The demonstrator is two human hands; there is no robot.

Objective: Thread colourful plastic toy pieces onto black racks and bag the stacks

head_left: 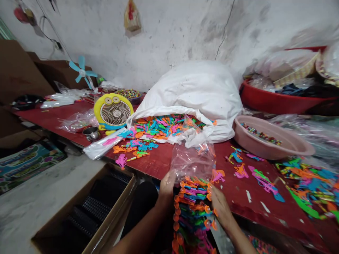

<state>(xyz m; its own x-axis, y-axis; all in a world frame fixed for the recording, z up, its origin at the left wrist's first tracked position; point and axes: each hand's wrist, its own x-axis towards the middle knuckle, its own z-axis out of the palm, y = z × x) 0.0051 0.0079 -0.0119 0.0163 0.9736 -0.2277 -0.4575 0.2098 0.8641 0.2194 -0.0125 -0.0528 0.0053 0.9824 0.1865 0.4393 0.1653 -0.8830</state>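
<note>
bag (pixel 193 160): clear, between the 2 hands, over the red table's (pixel 161 162) front edge
left hand (pixel 166 187): closed on the bag's left edge, fingers partly hidden
right hand (pixel 221 204): against the right side of the stack; fingertips hidden, so cannot tell how far it is closed
stack (pixel 194 201): bright plastic toys with orange discs down both sides, between the hands
sack (pixel 196 84): white, behind the bag, toys showing at its mouth
fan (pixel 116 113): yellow, left of the sack
basin (pixel 275 150): pink, right of it
</note>
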